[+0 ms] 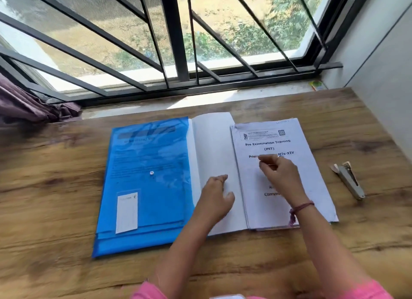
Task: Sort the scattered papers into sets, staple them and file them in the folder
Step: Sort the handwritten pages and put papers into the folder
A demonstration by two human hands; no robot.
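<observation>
Beneath a barred window, a wood-grain bench (66, 209) carries a translucent blue plastic folder (145, 182), white snap button on its face and a white label near its lower edge, the print too blurred to read. Just beside it on the right lies a blank white sheet (214, 142), overlapped by a stapled set of printed white papers (312, 187) headed "Pre Examination Training (PET)", with "MTs-XIV" below. The left hand (217, 198) rests on the blank sheet, fingers loosely curled, holding nothing. The right hand (278, 176) hovers over the printed set, fingertips pinched together; whether they grip anything I cannot tell. A metal stapler (350, 179) lies apart, right.
</observation>
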